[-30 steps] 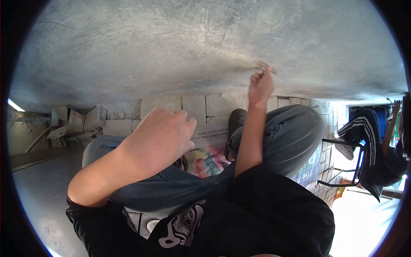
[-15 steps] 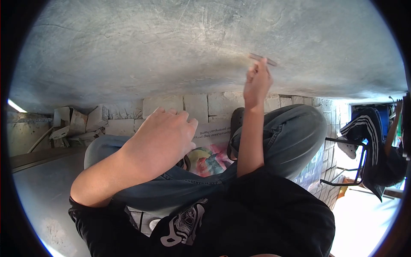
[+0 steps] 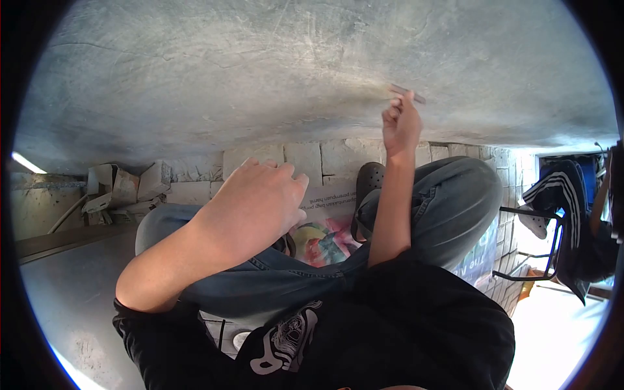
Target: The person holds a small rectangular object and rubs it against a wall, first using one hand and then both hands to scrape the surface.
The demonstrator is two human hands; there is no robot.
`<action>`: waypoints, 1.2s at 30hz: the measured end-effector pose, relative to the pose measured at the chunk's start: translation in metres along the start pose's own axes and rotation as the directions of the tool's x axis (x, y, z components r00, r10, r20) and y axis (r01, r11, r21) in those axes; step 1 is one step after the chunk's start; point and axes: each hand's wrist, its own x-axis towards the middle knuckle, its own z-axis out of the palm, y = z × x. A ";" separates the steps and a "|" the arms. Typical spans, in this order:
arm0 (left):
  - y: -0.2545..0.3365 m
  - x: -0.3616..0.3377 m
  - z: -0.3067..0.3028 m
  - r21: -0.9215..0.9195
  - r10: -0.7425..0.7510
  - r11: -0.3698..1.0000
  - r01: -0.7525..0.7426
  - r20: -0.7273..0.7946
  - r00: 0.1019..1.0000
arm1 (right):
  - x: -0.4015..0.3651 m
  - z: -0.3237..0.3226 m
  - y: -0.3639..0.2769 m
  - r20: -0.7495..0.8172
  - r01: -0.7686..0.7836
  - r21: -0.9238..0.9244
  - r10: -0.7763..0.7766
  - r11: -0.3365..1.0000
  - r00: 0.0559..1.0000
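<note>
My right hand [image 3: 402, 127] is closed on a thin, flat brown piece [image 3: 408, 94], pinched between thumb and fingers and seen edge-on. Its kind cannot be made out. The piece is at the scuffed grey wall [image 3: 260, 71]; whether it touches is hard to see. Over my crossed legs hovers my left hand [image 3: 266, 192], back turned up, with the fingers loosely bent and apart. Nothing shows in it, though the palm is hidden.
Beneath me lies a printed banner [image 3: 322, 240] on pale paving bricks [image 3: 302, 162]. Broken blocks [image 3: 127, 185] lean together at the left, near a grey panel [image 3: 78, 312]. A dark-framed chair [image 3: 556, 247] with a striped dark garment [image 3: 572, 195] stands at the right.
My right hand and the brown piece have shifted slightly right and down in view. The whole scene has also shifted a little right. The left hand keeps its loose pose.
</note>
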 end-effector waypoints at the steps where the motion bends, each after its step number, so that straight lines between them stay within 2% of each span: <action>1: 0.000 -0.001 0.000 0.004 -0.007 1.000 0.007 -0.002 1.000 | 0.011 -0.018 0.003 -0.066 -0.027 0.045 0.030 0.999 0.997; 3: 0.002 -0.001 -0.001 0.023 -0.018 1.000 0.018 0.009 1.000 | 0.026 -0.049 0.012 -0.072 -0.021 0.068 0.026 0.997 0.997; 5: 0.001 0.000 -0.003 0.042 -0.023 0.999 0.023 0.017 1.000 | 0.035 -0.058 0.018 -0.135 -0.120 0.086 0.131 0.989 0.982; 6: 0.002 0.000 -0.003 0.035 -0.018 0.999 0.017 0.010 1.000 | 0.027 -0.041 0.016 -0.134 -0.120 0.086 0.130 0.989 0.982; 8: 0.003 0.001 -0.001 0.017 -0.009 1.000 0.008 0.016 1.000 | -0.005 -0.001 0.007 0.033 -0.069 -0.006 0.070 0.998 0.997; 11: 0.002 0.003 -0.002 -0.006 0.026 1.000 -0.026 0.006 1.000 | 0.001 -0.002 0.005 -0.058 -0.042 0.041 0.044 0.998 0.997; 14: 0.004 0.002 -0.004 0.018 -0.025 1.000 0.024 0.027 0.999 | 0.033 -0.062 0.017 0.002 -0.020 0.146 0.020 0.989 1.000; 17: 0.000 0.001 -0.001 0.048 -0.032 0.998 0.033 -0.014 0.999 | 0.018 -0.031 0.013 -0.015 -0.010 0.098 0.012 0.995 1.000; 18: -0.001 0.002 0.001 0.050 0.021 0.999 -0.018 -0.056 0.998 | 0.002 -0.006 0.013 -0.047 0.015 0.008 -0.014 1.000 0.999; 19: -0.001 0.002 0.003 0.058 0.075 0.996 -0.070 -0.099 0.992 | -0.009 0.007 0.010 -0.053 0.014 0.009 -0.014 1.000 0.998; 21: 0.003 0.006 0.000 0.039 0.046 0.998 -0.045 -0.031 0.998 | -0.022 0.021 0.006 0.002 0.031 -0.073 -0.031 0.997 1.000; 22: 0.004 0.007 -0.002 0.017 0.010 1.000 -0.011 0.032 0.999 | -0.016 0.014 0.009 0.003 0.032 -0.060 -0.031 0.998 0.999; 24: 0.003 0.007 0.000 0.034 0.000 0.999 -0.001 0.010 1.000 | 0.004 -0.017 0.019 -0.097 0.006 0.034 -0.003 0.999 0.995; 26: 0.004 0.006 0.000 0.051 0.003 0.999 -0.002 -0.015 1.000 | 0.014 -0.036 0.028 -0.113 -0.036 0.067 0.043 0.997 0.993; 28: 0.002 0.004 -0.002 0.034 0.014 0.999 -0.014 -0.001 1.000 | 0.007 -0.020 0.022 -0.127 -0.069 0.092 0.081 0.993 0.989; 30: 0.000 0.004 0.001 0.020 0.022 1.000 -0.022 -0.004 1.000 | -0.019 0.015 0.009 0.056 0.018 -0.024 -0.017 1.000 0.998; 34: -0.002 0.005 0.004 0.022 -0.002 1.000 0.002 -0.005 1.000 | -0.020 0.021 0.010 0.049 0.020 0.001 -0.020 1.000 0.999; 36: 0.001 0.006 -0.002 0.032 -0.015 0.999 0.014 0.006 1.000 | 0.005 -0.016 0.030 -0.144 -0.093 0.121 0.110 0.988 0.984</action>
